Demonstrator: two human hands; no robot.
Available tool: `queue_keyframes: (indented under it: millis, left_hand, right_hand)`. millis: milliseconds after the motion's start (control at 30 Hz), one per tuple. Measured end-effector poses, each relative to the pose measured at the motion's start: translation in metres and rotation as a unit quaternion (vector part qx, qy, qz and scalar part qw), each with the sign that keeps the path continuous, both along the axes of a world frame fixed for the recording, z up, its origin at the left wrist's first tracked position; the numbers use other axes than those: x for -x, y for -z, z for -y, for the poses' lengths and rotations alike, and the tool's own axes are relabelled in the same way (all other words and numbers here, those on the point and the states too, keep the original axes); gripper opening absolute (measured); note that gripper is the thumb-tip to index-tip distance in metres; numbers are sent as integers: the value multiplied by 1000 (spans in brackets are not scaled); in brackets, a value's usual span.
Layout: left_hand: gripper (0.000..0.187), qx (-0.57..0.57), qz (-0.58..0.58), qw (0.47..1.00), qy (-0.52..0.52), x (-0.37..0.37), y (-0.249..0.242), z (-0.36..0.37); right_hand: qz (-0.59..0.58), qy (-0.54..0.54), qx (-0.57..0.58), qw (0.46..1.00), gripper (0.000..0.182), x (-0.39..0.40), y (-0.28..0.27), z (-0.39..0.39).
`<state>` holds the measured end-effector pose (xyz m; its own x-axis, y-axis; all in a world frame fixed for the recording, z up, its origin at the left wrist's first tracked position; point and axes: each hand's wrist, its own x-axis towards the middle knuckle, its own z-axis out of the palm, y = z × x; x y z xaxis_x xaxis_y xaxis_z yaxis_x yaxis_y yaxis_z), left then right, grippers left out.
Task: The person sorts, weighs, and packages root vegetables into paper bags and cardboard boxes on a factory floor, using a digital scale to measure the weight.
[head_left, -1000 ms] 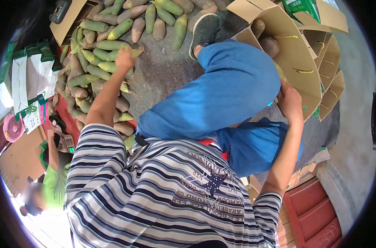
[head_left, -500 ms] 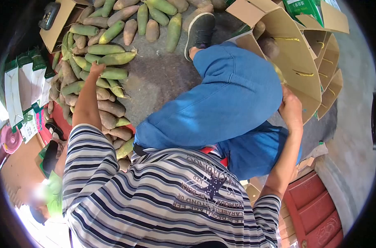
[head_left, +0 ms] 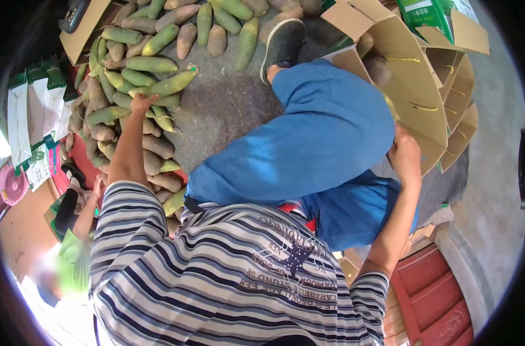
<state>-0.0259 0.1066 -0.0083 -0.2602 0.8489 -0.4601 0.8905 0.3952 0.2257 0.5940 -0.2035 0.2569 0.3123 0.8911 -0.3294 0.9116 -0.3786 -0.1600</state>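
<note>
My left hand (head_left: pixel 142 102) is closed around the lower end of a green radish (head_left: pixel 173 84), whose far end is tilted up to the right. Beneath and around it lies a heap of other radishes (head_left: pixel 150 63), some clean green and some coated with brown soil. At my right, my right hand (head_left: pixel 405 153) is curled on the near edge of an open cardboard box (head_left: pixel 412 86) beside my knee; its fingertips are partly hidden. Inside that box a brownish radish (head_left: pixel 379 70) shows, and a greenish one is partly visible close to my hand.
Several more open boxes (head_left: pixel 459 115) with yellow cord handles stand behind the first. Green and white cartons (head_left: pixel 37 109) are at the left. My shoe (head_left: pixel 284 43) rests on the grey floor covering (head_left: pixel 216 104). Another person's arm (head_left: pixel 88 210) appears at lower left.
My left hand has closed on the green radish and shifted slightly right and down, with the radish's far end lifting. My right hand stays at the box edge.
</note>
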Motion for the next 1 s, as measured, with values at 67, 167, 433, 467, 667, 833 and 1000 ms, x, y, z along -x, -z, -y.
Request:
queue_keyframes:
  millis: [67,167,433,467,667,833,1000]
  left_hand:
    - [71,-35,124,991,-39,-18,-17,21]
    - [72,-15,153,982,-111,-24,1,14]
    - [73,-111,99,989,2,-80,0,14]
    - [70,-160,56,985,41,-81,11,11]
    - [62,-152,462,864,-131,-202,-113,35]
    - [46,-187,568,800,53,-312,-247,58]
    - [43,-250,507,741,363,-421,-333,103]
  right_hand:
    - [2,1,9,1000,30,3,-4,-1]
    - [-2,5,3,1000,29,1,-2,1]
    - [-16,9,-20,1000,20,-1,4,6]
    - [-17,16,-16,1000,19,-1,4,7]
    - [-32,21,-42,998,22,-3,7,14]
    - [-25,6,-93,995,20,-3,14,16]
    - [-9,10,-58,998,20,-2,12,12]
